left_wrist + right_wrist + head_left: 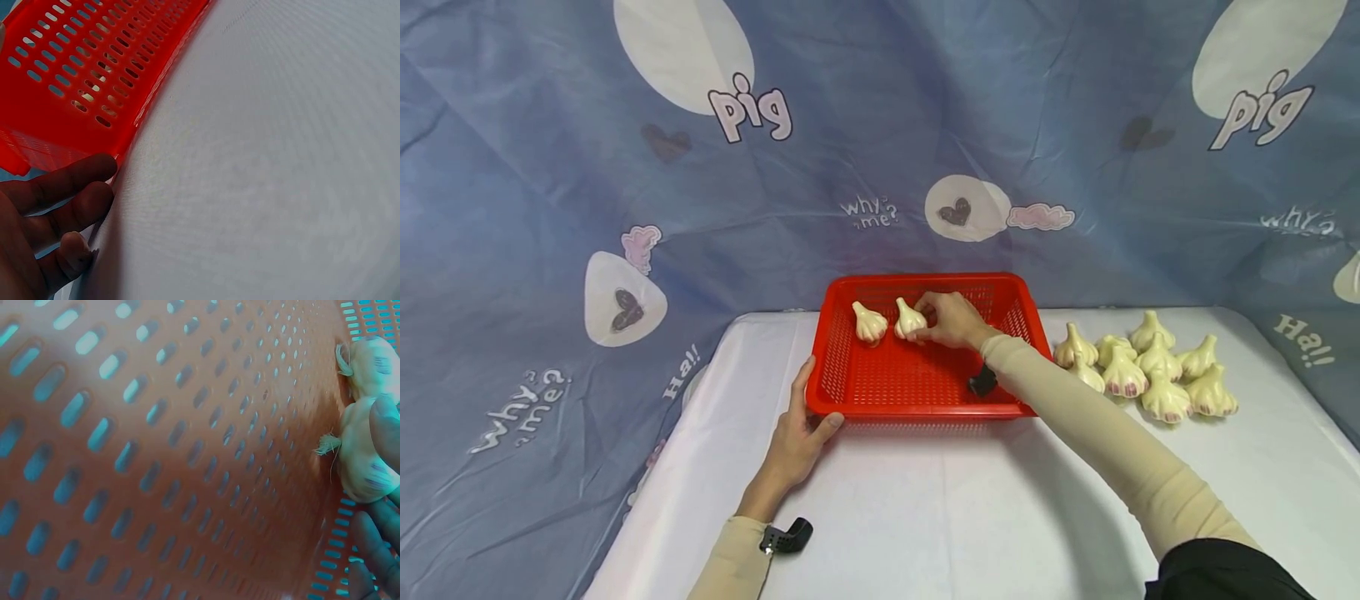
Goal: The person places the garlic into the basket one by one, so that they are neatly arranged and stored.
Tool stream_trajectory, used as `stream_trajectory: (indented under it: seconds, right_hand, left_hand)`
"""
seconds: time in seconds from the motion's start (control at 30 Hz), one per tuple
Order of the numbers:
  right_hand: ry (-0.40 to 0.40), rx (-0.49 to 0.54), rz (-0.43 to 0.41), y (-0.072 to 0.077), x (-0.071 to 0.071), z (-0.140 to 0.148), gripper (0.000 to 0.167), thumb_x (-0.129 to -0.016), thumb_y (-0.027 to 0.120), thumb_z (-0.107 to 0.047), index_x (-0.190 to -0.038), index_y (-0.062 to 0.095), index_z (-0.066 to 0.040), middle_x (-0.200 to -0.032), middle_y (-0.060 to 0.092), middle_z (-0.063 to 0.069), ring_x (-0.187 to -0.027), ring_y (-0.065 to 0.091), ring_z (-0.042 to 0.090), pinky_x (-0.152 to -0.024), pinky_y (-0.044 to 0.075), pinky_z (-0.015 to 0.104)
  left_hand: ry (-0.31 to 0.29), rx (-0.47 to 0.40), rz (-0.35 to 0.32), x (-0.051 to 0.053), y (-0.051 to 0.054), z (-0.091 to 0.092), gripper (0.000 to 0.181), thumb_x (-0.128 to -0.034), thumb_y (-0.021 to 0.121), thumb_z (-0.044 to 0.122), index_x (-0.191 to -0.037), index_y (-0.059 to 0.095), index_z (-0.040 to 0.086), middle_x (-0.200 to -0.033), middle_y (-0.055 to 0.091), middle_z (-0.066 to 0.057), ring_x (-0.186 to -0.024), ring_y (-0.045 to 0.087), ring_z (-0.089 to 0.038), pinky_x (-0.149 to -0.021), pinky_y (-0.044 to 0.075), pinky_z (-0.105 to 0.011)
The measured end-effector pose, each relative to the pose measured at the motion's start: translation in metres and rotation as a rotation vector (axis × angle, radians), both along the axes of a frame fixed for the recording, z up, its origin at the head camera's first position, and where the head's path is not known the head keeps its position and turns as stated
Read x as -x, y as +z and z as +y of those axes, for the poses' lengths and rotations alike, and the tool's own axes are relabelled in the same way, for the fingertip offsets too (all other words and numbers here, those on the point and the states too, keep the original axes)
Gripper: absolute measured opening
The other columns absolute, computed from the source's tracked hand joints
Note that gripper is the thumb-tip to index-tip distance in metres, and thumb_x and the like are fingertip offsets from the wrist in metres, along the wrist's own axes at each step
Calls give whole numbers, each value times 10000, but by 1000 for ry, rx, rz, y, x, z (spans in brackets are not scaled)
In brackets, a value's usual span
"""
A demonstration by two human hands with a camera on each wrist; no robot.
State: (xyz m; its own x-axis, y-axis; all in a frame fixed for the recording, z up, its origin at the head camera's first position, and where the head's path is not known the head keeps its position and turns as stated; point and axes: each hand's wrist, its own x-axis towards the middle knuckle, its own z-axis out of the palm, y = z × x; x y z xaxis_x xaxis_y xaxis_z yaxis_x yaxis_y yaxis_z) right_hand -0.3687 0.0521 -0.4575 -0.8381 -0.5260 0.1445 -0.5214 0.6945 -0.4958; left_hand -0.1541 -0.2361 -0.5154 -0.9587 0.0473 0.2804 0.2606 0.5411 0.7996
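Cream garlic bulb (911, 323) within curled right hand (952, 320)

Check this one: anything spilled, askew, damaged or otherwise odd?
Nothing looks spilled or damaged. The red plastic basket sits upright, with garlic bulbs grouped beside it. Only the right wrist picture's colour seems off: the basket looks brownish there.
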Motion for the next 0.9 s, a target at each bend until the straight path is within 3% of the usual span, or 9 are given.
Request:
stream_trajectory:
  seconds: [0.4, 0.73, 0.9]
  right_hand:
    - [5, -24, 4, 1, 0, 0, 526, -787, 949, -419, -1163, 738, -118, -1058, 792, 36, -890, 719, 200, -819, 557, 400]
    - [8, -29, -7, 1, -2, 2, 532, -787, 948, -419, -1173, 744, -117, -1103, 804, 45, -928, 739, 217, -860, 561, 413]
    - [13, -19, -13, 2, -2, 2, 543, -791, 945, -417, -1186, 741, -106, -1115, 806, 52, -932, 752, 210, -868, 567, 415]
  left_hand:
    - [-4, -6, 10, 2, -1, -1, 976, -963, 756, 339, -1698, 119, 405, -1478, 644, -170, -1290, 683, -316, -1058, 506, -604]
    - [-8, -4, 16, 0, 0, 1, 970, -965, 755, 332, -1701, 125, 389, -1415, 694, -149, -1221, 717, -269, -1002, 540, -563]
    - [-11, -5, 15, 0, -1, 0, 965, -974, 746, 337, -1702, 115, 389, -1452, 667, -153, -1265, 699, -275, -1031, 528, -573]
